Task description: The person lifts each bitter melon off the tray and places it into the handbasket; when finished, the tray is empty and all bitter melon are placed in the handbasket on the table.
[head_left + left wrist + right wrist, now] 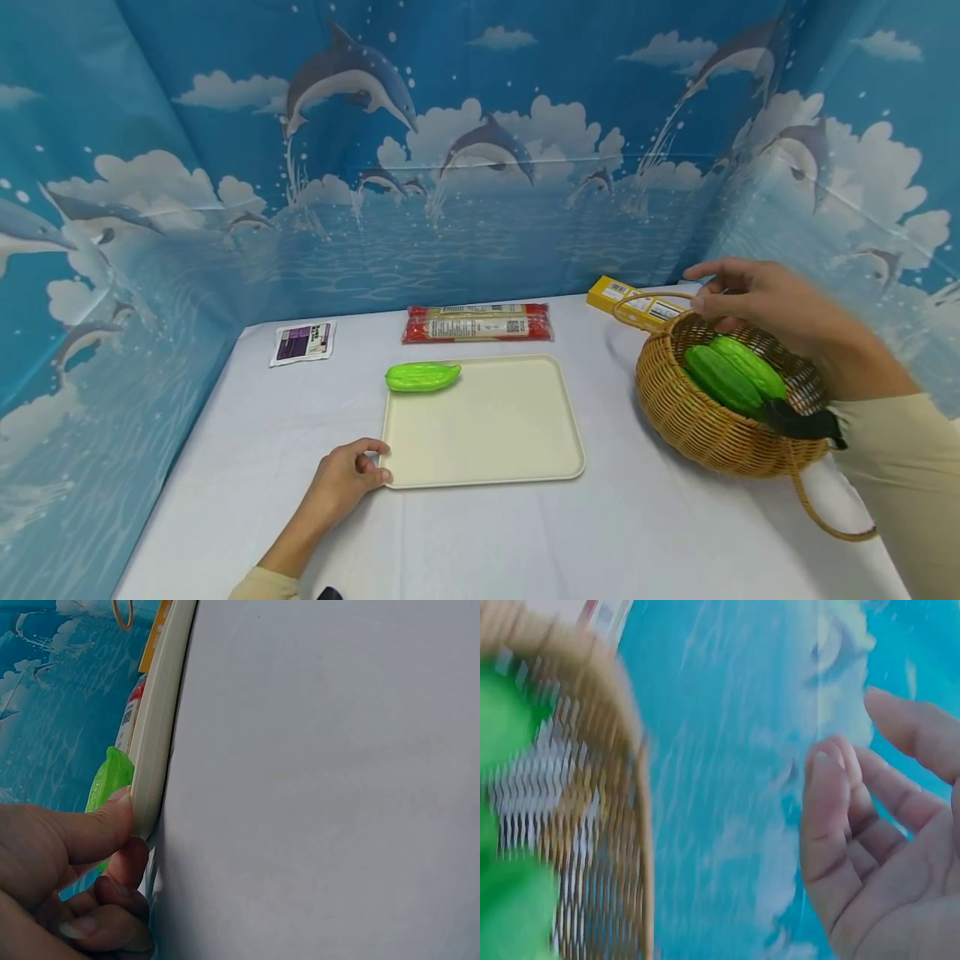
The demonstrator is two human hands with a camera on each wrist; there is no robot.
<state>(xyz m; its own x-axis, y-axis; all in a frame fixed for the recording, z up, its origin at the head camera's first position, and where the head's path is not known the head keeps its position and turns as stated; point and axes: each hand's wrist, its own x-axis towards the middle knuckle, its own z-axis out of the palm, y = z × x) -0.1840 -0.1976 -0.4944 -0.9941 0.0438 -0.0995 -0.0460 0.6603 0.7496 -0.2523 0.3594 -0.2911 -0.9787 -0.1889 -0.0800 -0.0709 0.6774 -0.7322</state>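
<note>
In the head view my left hand [345, 482] pinches the near left corner of a cream tray [487, 427]. The left wrist view has the thumb on the tray's rim [154, 750] and a finger below it. On the tray's far left corner lies a light green bitter melon [422, 377]. Over the wicker basket [693, 417] at right, my right hand [780, 304] hovers with nothing in it, its fingers loosely bent. Inside the basket lie a darker green cucumber-like vegetable [720, 381] and a lighter green one [752, 365]. The right wrist view is blurred around the basket.
Behind the tray are red plastic-wrapped packs [477, 323]. A purple and white sachet [302, 342] lies at the far left, and a yellow box [609, 293] behind the basket. The basket's handle loops [817, 521] stick out. A dolphin-print curtain [480, 225] encloses the table.
</note>
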